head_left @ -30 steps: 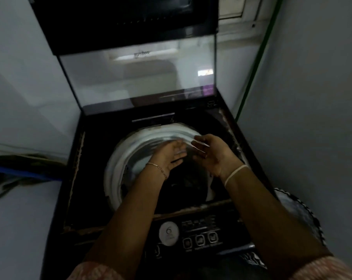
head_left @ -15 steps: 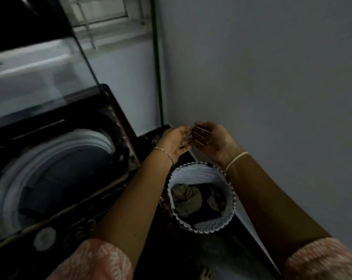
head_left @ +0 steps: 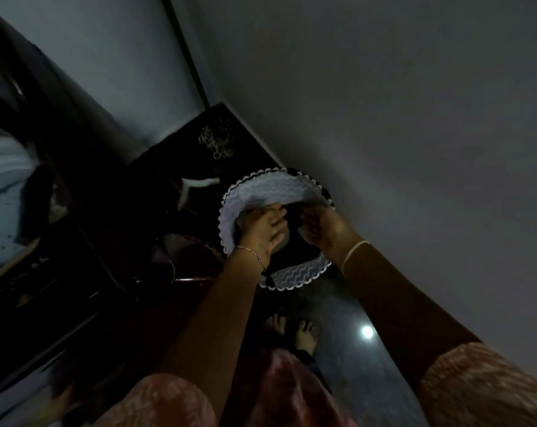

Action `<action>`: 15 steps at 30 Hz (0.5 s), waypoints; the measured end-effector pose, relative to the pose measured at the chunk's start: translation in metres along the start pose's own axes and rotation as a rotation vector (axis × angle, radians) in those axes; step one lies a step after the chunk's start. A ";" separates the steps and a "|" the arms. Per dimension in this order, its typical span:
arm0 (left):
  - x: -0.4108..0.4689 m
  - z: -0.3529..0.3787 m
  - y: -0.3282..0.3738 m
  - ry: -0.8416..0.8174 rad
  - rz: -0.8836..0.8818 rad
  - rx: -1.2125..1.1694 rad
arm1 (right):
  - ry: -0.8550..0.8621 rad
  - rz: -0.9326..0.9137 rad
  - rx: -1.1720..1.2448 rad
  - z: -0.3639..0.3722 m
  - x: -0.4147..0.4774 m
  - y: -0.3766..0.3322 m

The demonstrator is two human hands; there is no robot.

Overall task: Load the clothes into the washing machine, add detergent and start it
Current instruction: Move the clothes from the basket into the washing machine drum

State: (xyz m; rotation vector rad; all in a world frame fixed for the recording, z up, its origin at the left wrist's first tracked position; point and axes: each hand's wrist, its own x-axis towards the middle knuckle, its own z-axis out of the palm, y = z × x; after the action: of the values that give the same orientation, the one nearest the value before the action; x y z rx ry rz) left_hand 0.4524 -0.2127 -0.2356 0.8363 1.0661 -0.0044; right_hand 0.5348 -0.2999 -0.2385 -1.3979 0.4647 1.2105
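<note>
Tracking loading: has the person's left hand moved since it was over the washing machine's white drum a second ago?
Yes. The left hand has gone right and down, from the washing machine's white drum into the white scallop-rimmed laundry basket.

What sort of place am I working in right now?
Probably a home laundry corner: a top-loading washing machine with its drum open on the left, a white laundry basket holding clothes on the dark floor by a plain wall.
</note>
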 end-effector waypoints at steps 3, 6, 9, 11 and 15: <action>0.036 -0.017 -0.033 0.075 -0.062 0.017 | 0.041 0.046 -0.020 -0.013 0.040 0.026; 0.080 -0.036 -0.058 0.103 -0.132 0.031 | 0.063 0.038 -0.021 -0.017 0.083 0.043; 0.126 -0.052 -0.079 0.151 -0.184 0.056 | 0.082 0.036 -0.051 -0.020 0.123 0.054; 0.153 -0.057 -0.089 0.175 -0.221 0.072 | 0.087 0.041 -0.072 -0.020 0.146 0.061; 0.191 -0.054 -0.105 0.311 -0.191 0.226 | 0.108 0.061 -0.109 -0.024 0.189 0.079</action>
State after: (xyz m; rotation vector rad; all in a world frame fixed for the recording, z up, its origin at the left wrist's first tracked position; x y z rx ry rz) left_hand 0.4691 -0.1812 -0.4574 0.9549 1.4559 -0.1631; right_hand 0.5506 -0.2732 -0.4429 -1.5577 0.5260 1.2286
